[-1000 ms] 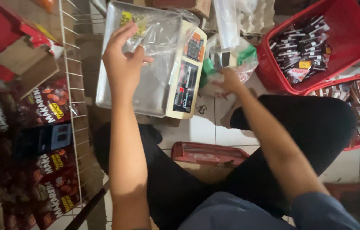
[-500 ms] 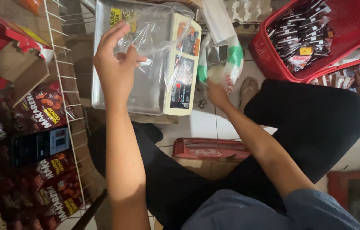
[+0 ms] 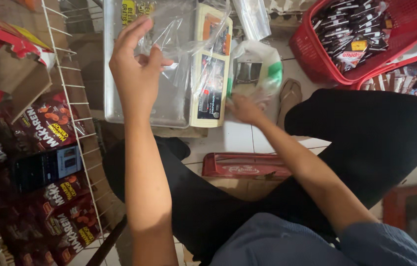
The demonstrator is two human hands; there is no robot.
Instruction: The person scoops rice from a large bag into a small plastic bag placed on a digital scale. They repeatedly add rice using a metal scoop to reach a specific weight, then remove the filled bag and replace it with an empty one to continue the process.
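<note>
Head view, looking down past my crossed legs in dark trousers [image 3: 366, 143] to a tiled floor [image 3: 240, 138].

Left hand [image 3: 137, 74]: raised over the metal pan of a weighing scale [image 3: 169, 106]. Its grip is pressed together, thumb against fingertips, pinching a fold of a clear plastic bag [image 3: 184, 34]. The bag hangs loose from the pinch and drapes across the pan and onto the cream-coloured display panel [image 3: 212, 74] along the scale's right edge.

Right hand [image 3: 245, 108]: stretched forward and low, just right of the display panel. It touches the lower edge of a white and green plastic bag [image 3: 258, 69] that stands on the floor between the scale and a sandal [image 3: 290, 96]. I cannot tell whether its grip is spread or pinching, since the fingers are blurred against the bag.

Surroundings: a white wire rack [image 3: 70, 113] runs down the left, with dark red snack packets [image 3: 46, 125] behind it and a dark phone [image 3: 46, 167] lying among them. A flat red tin [image 3: 245, 166] lies on the floor in front of my legs. At upper right, a red basket [image 3: 415, 24] holds small dark sachets [image 3: 349, 29]; a second red basket [image 3: 405, 61] of brown packets sits just below it.
</note>
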